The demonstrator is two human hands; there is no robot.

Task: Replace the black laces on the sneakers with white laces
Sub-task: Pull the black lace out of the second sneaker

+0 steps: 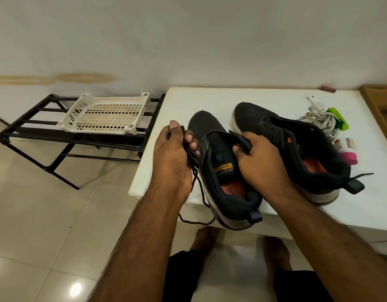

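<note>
1. Broadly, the white table (210, 94) bears both sneakers. The near sneaker (223, 171) overhangs its front edge, so it would do well to sit further onto the table or stay braced while the lace is drawn.
2. The far sneaker (297, 149) lies just beside it, toe toward the wall, and appears to have its eyelets bare; a black lace end (362, 175) shows by its heel.
3. The right hand (260, 158) grips the near sneaker's tongue and eyelet flap, fingers curled round them. Holding that flap firm should keep the shoe from twisting.
4. The left hand (172, 158) has its fingers curled round the black lace (196, 182), which hangs in a loop below the table edge. Pulling along the eyelet row, one crossing at a time, would likely spare snags.
5. The white laces (321, 120) lie bundled near the table's right side, well apart from both hands, ready for threading once the black lace is out.
</note>
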